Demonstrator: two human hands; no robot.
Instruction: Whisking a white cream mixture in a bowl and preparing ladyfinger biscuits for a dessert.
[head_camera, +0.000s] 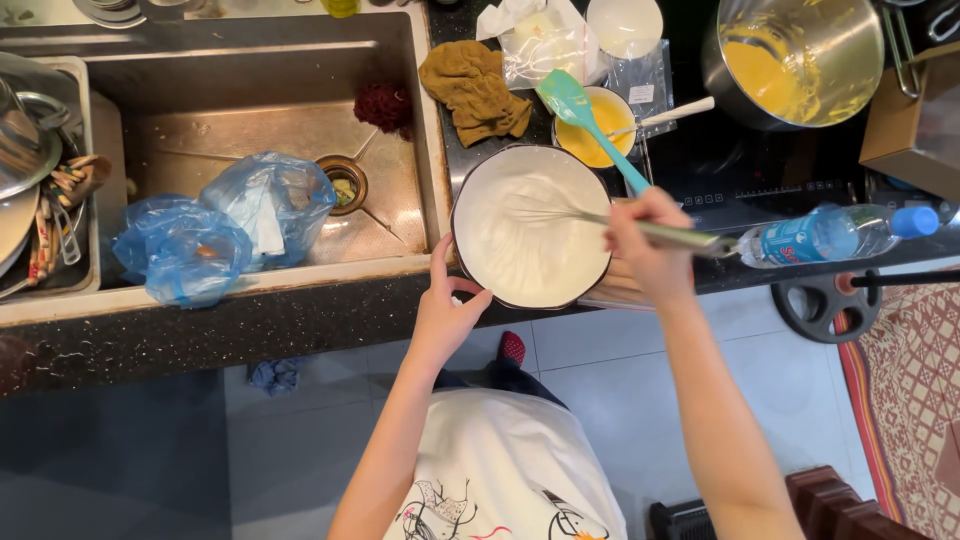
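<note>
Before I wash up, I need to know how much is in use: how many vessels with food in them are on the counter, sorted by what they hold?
White whipped mixture: 1, the bowl
Yellow mixture: 2, the small bowl and the steel pot
Total: 3

- Steel sink (250, 130), two blue plastic bags (225, 225) inside
- Brown cloth (475, 90) on dark counter
- Teal spatula (585, 125) over small bowl of yellow batter (590, 135)
- Large steel pot (800, 60), yellow mix within
- Plastic water bottle (835, 233) lying flat
</note>
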